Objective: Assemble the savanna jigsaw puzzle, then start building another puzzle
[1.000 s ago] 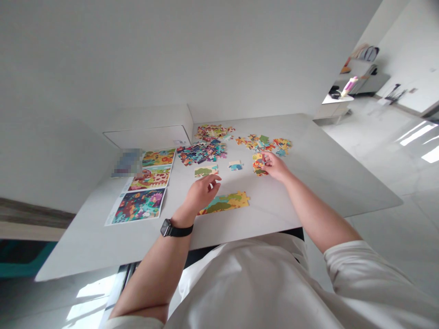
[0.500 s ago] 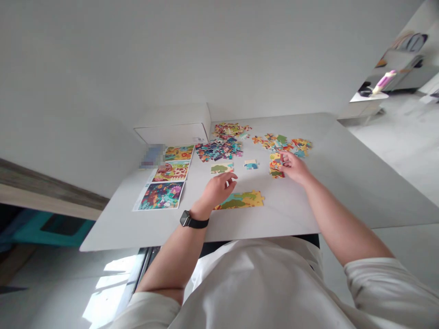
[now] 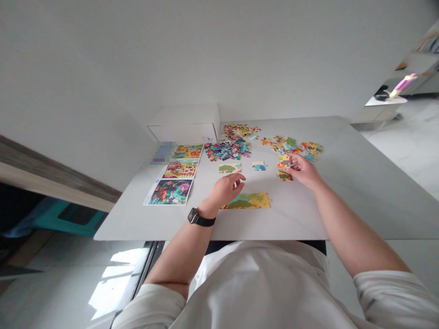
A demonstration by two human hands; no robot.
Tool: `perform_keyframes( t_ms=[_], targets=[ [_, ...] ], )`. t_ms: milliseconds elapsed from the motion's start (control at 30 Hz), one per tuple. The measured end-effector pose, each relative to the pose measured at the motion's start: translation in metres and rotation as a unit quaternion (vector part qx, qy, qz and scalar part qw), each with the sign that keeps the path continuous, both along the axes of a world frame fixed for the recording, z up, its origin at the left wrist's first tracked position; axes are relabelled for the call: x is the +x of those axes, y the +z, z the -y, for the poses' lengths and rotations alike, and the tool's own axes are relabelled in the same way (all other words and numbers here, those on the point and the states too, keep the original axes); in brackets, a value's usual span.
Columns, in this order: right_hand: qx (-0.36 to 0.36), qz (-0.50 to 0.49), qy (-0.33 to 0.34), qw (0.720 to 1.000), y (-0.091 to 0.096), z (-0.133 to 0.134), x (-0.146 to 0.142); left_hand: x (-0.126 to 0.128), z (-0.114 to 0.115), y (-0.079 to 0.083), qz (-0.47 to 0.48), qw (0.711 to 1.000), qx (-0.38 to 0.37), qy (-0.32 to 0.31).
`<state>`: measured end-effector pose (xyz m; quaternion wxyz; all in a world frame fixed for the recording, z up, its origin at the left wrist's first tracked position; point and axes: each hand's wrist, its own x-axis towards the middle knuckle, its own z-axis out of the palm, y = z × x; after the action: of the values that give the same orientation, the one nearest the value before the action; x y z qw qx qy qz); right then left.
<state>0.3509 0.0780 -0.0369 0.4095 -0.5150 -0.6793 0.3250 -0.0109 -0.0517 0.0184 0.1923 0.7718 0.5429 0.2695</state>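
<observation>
While a sheet of bright pictures (image 3: pixel 180 169) lies left of all the fingers, the left hand (image 3: pixel 226 188) hangs palm down over the counter (image 3: pixel 203 183), its arm bent and reaching in. Its fingers curl softly, thumb a bit apart, with nothing seen in them. Just past them is the tree block (image 3: pixel 229 168), and just under and to the right is the long strip (image 3: pixel 252 201); I can't tell if they touch it. A blue piece (image 3: pixel 259 166) sits between both hands' fingers. Next is the lion block (image 3: pixel 283 165), right at the fingertips of the right hand (image 3: pixel 303 171), whose arm slants in from the right. Those fingers touch its edge; I can't tell if they pinch. It looks like fitting pieces together, so the next move seems to need a gentle push. Loose pieces (image 3: pixel 311 148) lie just past those fingers.
</observation>
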Motion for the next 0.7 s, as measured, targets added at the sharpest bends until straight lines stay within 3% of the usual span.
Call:
perform_keyframes(
  t_ms=[500, 700],
  targets=[
    [-0.004, 0.005, 0.003, 1.000, 0.013, 0.005, -0.001, -0.005, -0.004, -0.003, -0.023, 1.000, 0.002, -0.020],
    [-0.009, -0.016, 0.008, 1.000, 0.027, 0.011, 0.005, -0.005, -0.004, -0.001, -0.021, 0.999, 0.005, -0.025]
  ],
)
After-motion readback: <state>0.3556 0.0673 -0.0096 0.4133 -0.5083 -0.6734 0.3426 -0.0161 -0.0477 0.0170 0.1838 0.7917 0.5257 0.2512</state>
